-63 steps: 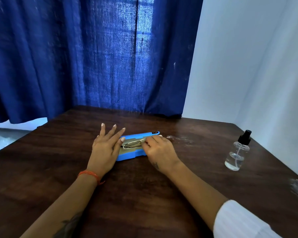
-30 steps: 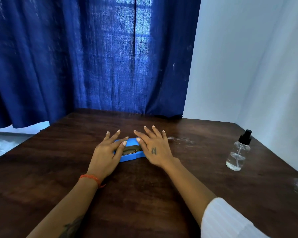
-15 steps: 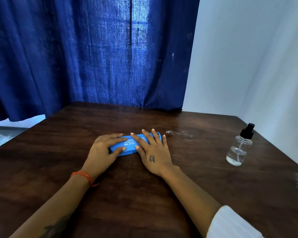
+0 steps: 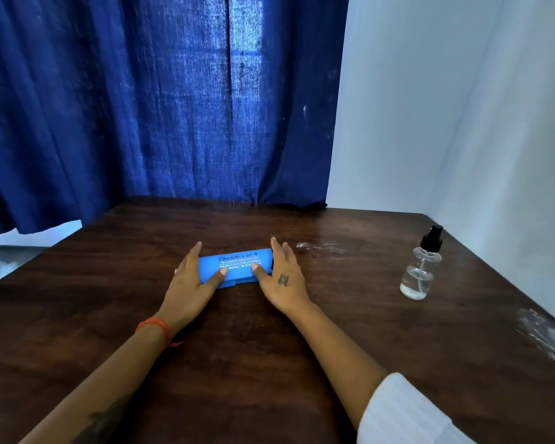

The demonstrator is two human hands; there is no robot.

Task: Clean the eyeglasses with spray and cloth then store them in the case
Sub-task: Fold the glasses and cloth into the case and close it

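A blue eyeglass case (image 4: 237, 262) lies closed on the dark wooden table (image 4: 237, 347), its printed lid facing up. My left hand (image 4: 189, 283) cups its left end and my right hand (image 4: 284, 280) cups its right end. Both thumbs press on the lid near the front edge, and the fingers lie flat along the ends. The eyeglasses are hidden from view, and I see no cloth. A clear spray bottle (image 4: 420, 267) with a black pump top stands upright far to the right, apart from both hands.
A wet smear (image 4: 321, 248) shines on the table just right of the case. A whitish smudge (image 4: 545, 341) marks the right table edge. Blue curtains (image 4: 141, 107) hang behind the table, and a white wall (image 4: 462, 123) runs along its right side.
The case was open with the eyeglasses lying in it; the lid has come down and the case is closed. Both hands have shifted from the top to its two ends.
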